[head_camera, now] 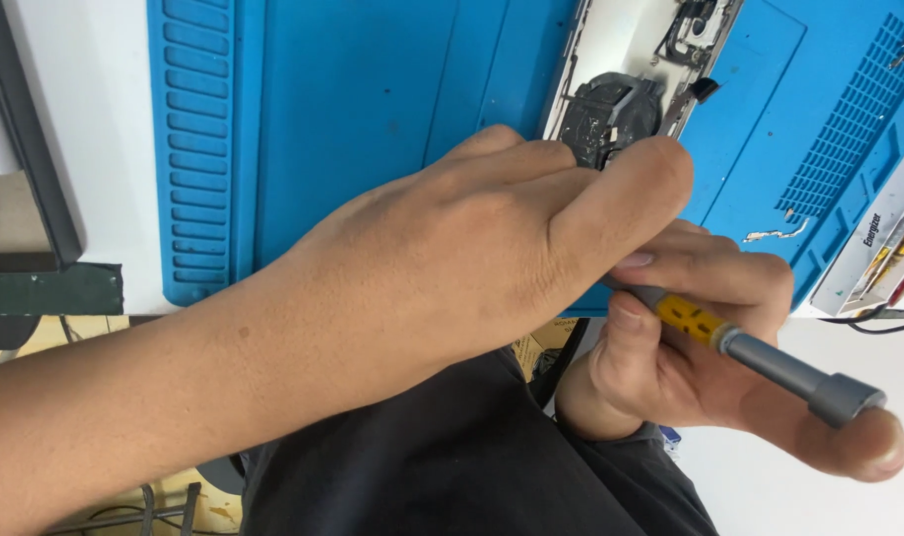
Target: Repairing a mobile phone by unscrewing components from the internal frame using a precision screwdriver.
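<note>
The right hand point(700, 337) is pinching a slim screwdriver point(750, 349), its fingers point(715, 270) curling round the yellow grip band while the thumb tip is lying against the grey end cap; the tool's tip is running up under the other hand, so the point where it meets the work is hidden. The left hand point(472, 258) is reaching across from the left, fingers pressed together and bent down at the edge of an opened device point(621, 69); whether they are gripping anything I cannot tell, since the knuckles are covering the fingertips. The device, a pale shell with a dark round part and small black fittings, is lying tilted on a blue ribbed work mat point(373, 89) and is being cut off by the top edge of the view. A small silvery scrap point(774, 235) is resting on the mat just right of the hands; its kind is hard to make out. The mat is sitting on a white worktop point(95, 119); a dark-framed flat object point(25, 159) is showing at the far left, only partly in view; a pale printed package point(879, 248) is poking in at the right edge. Dark clothing point(452, 457) is filling the lower middle.
</note>
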